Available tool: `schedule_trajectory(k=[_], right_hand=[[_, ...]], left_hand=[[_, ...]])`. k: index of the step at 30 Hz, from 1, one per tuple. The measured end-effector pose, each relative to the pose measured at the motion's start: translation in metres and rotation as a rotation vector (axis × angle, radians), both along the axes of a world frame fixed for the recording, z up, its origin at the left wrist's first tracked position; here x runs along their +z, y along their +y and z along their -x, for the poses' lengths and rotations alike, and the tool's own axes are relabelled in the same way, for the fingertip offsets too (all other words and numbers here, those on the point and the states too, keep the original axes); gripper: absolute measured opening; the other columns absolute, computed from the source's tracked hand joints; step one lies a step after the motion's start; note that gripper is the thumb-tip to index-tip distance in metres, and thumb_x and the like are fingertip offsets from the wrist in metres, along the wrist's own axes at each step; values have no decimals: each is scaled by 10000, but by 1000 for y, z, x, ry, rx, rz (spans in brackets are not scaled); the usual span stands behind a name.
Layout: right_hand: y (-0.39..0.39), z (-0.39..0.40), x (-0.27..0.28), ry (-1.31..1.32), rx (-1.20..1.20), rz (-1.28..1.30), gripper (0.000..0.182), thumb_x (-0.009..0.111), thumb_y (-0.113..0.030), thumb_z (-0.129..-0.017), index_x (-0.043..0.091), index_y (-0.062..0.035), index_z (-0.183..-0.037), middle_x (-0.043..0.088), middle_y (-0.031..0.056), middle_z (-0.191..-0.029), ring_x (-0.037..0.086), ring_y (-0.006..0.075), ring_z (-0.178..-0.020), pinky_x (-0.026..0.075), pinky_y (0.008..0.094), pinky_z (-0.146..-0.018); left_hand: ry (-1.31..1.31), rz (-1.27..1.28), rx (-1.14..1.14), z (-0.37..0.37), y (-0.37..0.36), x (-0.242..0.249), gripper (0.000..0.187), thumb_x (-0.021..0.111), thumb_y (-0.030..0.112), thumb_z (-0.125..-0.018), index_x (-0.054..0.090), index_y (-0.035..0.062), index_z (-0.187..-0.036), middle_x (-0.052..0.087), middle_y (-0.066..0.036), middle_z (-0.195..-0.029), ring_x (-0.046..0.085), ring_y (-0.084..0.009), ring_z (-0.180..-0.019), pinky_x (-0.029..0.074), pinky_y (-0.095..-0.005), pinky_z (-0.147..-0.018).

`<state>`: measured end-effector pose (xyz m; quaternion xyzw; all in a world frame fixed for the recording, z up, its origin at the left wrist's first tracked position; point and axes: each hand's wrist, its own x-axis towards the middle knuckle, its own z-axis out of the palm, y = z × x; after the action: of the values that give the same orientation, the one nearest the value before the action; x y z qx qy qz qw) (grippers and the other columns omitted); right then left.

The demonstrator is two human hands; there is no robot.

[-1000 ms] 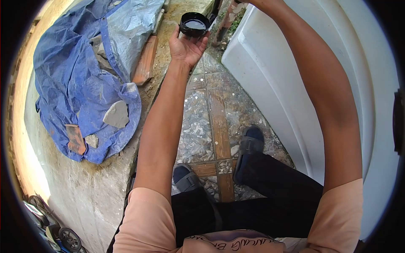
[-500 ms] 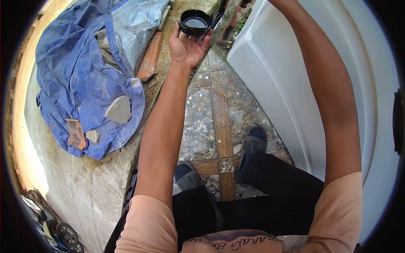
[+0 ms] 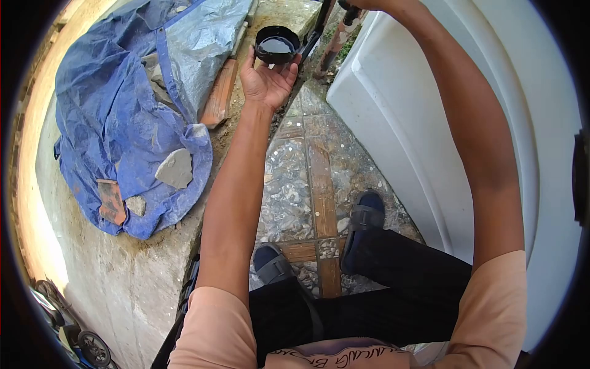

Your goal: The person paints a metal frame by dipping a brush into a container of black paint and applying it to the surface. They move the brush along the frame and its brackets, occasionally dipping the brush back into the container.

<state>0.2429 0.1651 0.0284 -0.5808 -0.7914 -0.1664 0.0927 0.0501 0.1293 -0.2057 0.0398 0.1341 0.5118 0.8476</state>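
My left hand (image 3: 268, 84) holds up a small round black bowl (image 3: 276, 59), its fingers curled around the underside. Dark, shiny liquid lies in the bowl and reflects the light. At the top edge, my right hand (image 3: 376, 4) is partly cut off, with its fingers closed near the upper end of a rusty, patchy pole (image 3: 338, 43). Something dark shows at those fingertips, too little of it to name. Beside this pole runs a slanting black bar (image 3: 314, 38), just right of the bowl.
A large white curved tank-like surface (image 3: 393, 104) rises on the right. To the left, a crumpled blue tarp (image 3: 117, 123) lies on a concrete ledge (image 3: 147, 270), with a stone chunk (image 3: 175, 168) and brick pieces (image 3: 112, 202) on it. My sandaled feet stand on pebbled paving (image 3: 284, 184).
My left hand and the bowl appear slightly lower and further left. More of my right hand and the dark thing at its fingertips shows. The whole view has shifted slightly.
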Motion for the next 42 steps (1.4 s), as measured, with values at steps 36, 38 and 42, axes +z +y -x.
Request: schedule_trajectory(k=[36,38,42], right_hand=[[-19,72,-239,1748,-763,-643,386,481,-299,-1033,556,24,-836,609,166,-731,575,362,-681,454,444,-681],[-5,61,-225,1681,-711,-649,382,483,-298,-1032,566,28,-852,611,179,-747,578,370,-698,452,444,-680],[-1,52,-254,1638,-790,-481,396,480,-318,-1029,629,32,-918,676,164,-830,639,320,-765,482,403,-722]], left_hand=[[-125,55,-119,44,-104,159,580,579,362,-928,498,98,-1438,458,-170,-1489,580,-328,-1162,580,-363,-819],[-142,65,-118,44,-103,157,581,573,347,-929,488,92,-1444,451,-172,-1495,578,-330,-1164,578,-366,-823],[-135,50,-111,41,-98,157,587,565,325,-928,472,77,-1452,440,-173,-1502,574,-330,-1166,575,-368,-818]])
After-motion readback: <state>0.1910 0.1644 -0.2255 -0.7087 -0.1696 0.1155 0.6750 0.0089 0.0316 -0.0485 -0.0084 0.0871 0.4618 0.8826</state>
